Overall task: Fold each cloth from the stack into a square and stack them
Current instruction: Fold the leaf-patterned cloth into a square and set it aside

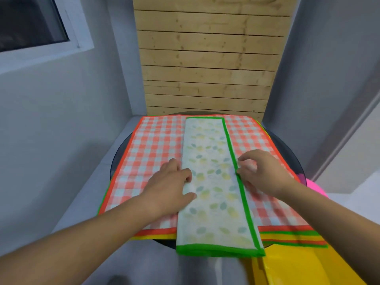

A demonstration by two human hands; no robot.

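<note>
A white cloth with a leaf print and green border [213, 182] lies folded into a long narrow strip down the middle of the stack. Under it sits the stack of flat cloths [152, 153], the top one red-and-white checked with an orange border. My left hand [170, 186] rests on the strip's left edge, fingers lying over the fold. At the strip's green right edge my right hand [261, 169] pinches the border with curled fingers.
The stack lies on a round dark table [117, 159] against a wooden slatted panel [207, 58]. A yellow object [308, 266] stands at the lower right, and a pink thing [314, 186] shows behind my right wrist. Grey walls close both sides.
</note>
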